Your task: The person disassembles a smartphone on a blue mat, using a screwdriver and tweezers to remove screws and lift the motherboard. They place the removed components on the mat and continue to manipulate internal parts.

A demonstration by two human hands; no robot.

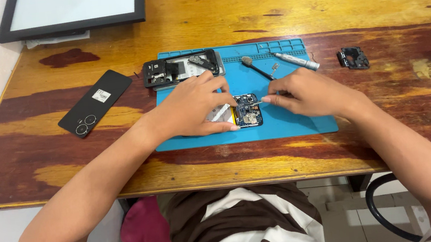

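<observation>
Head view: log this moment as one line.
left hand: steadies opened phone | right hand: holds thin tool at phone | surface: blue mat

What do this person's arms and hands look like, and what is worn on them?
Both the left hand and the right hand are bare: no gloves, rings, watch or bands show. The forearms are uncovered too. Short sleeves with white cuffs appear at the bottom corners, matching a brown and white striped shirt.

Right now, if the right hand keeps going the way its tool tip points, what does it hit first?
The right hand points a thin metal tool leftward. Its tip seems to be at the opened phone on the blue mat already; beyond that are the left hand's fingers. Depth is unclear.
</observation>
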